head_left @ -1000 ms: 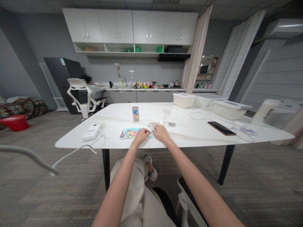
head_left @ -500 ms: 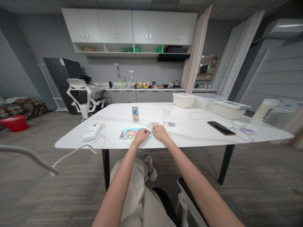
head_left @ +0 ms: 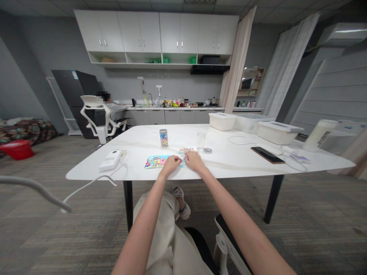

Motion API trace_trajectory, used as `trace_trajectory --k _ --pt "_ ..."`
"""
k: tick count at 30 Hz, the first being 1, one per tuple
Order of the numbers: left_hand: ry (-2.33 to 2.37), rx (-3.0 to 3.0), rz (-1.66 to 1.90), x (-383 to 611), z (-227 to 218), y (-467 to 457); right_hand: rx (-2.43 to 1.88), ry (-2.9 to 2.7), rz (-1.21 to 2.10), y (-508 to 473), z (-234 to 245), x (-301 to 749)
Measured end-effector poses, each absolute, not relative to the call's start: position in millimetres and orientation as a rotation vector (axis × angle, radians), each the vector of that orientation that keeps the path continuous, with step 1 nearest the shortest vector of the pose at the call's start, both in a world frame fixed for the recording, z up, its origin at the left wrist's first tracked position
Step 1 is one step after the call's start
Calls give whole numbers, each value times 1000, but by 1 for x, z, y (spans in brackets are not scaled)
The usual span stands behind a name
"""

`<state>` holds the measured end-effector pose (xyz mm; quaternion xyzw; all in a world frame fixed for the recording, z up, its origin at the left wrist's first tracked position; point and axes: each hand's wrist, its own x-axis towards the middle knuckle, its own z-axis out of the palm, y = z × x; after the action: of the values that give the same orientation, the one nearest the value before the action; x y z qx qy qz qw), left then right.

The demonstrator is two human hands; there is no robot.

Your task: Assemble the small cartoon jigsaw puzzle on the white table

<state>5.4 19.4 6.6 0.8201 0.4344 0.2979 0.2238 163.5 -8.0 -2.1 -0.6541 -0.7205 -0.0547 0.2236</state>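
A pile of small colourful pieces, like jigsaw pieces (head_left: 182, 151), lies on the white table (head_left: 137, 139). Over its near right side is my right hand (head_left: 195, 161), fingers reaching down and touching the pieces. My left hand (head_left: 172, 165) rests just left of it, fingers curled together; anything between them is hidden. Beside and partly under my left hand lies a flat picture with bright cartoon figures (head_left: 156, 161). Behind the pile stand a cartoon-printed can (head_left: 163, 138) with a grey lid and a clear jar (head_left: 200, 142). A round silvery lid (head_left: 208, 151) lies by the jar.
At left sits a white power bank-like box (head_left: 110, 160) with a cable. To the right are a phone (head_left: 267, 155), white cables, lidded bins (head_left: 222, 122) and a tall white bottle (head_left: 320, 135). A person (head_left: 109, 109) sits in a chair beyond the table.
Both hands stay at nearly the same place, with only slight finger movement. The objects on the table have not visibly moved.
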Motion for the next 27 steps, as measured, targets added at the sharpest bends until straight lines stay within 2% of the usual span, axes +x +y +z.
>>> trace_trajectory --k 27 --pt "1196 2256 832 5 5 21 -1804 -2017 -137 -7 -4 165"
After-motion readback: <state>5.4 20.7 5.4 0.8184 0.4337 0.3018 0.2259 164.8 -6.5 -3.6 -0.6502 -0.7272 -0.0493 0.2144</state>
